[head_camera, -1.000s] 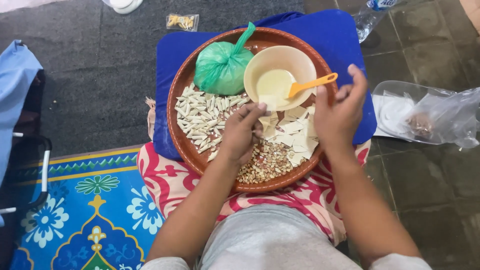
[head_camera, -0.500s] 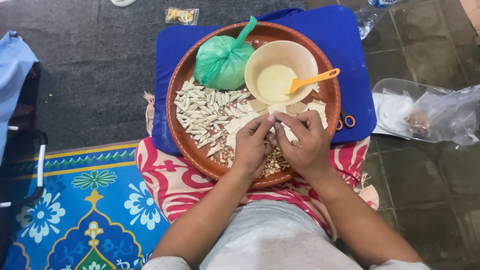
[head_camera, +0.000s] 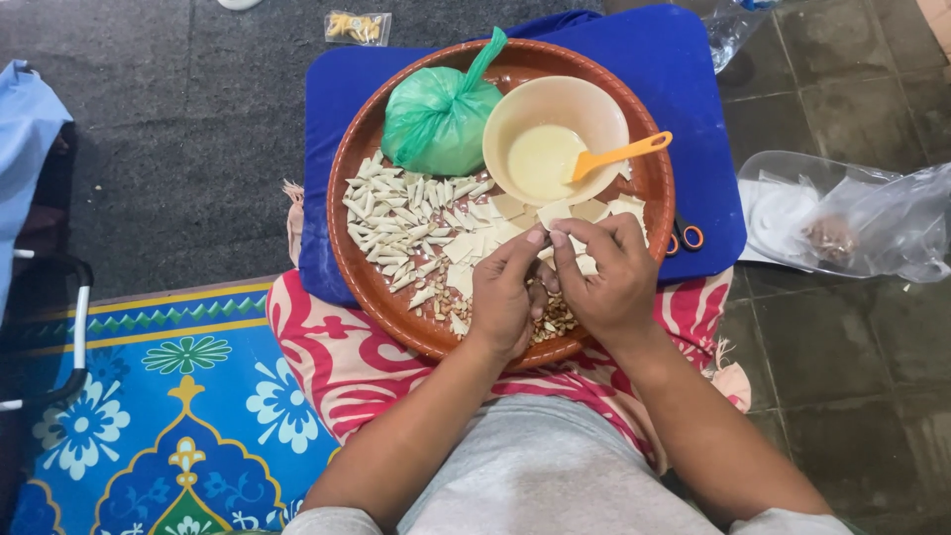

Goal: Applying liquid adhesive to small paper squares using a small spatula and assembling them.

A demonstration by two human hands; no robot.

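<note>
A round brown tray (head_camera: 357,198) rests on my lap. My left hand (head_camera: 500,297) and my right hand (head_camera: 609,272) meet over its near side, fingertips pinching one small pale dough square (head_camera: 547,242) between them. Flat pale squares (head_camera: 475,243) lie beside my hands, rolled white pieces (head_camera: 396,223) are piled on the tray's left, and small brown nuts (head_camera: 555,322) show under my hands. At the far side sit a tied green plastic bag (head_camera: 436,119) and a beige bowl (head_camera: 550,124) of pale liquid with an orange spoon (head_camera: 619,156).
A blue cushion (head_camera: 684,69) lies under the tray, with orange-handled scissors (head_camera: 684,236) at its right edge. A clear plastic bag (head_camera: 852,218) lies on the dark tiles at right. A blue patterned mat (head_camera: 168,396) and a metal frame (head_camera: 69,337) are at left.
My right hand came down from the orange spoon by the bowl to join my left hand over the near part of the tray, and both now pinch a dough square.
</note>
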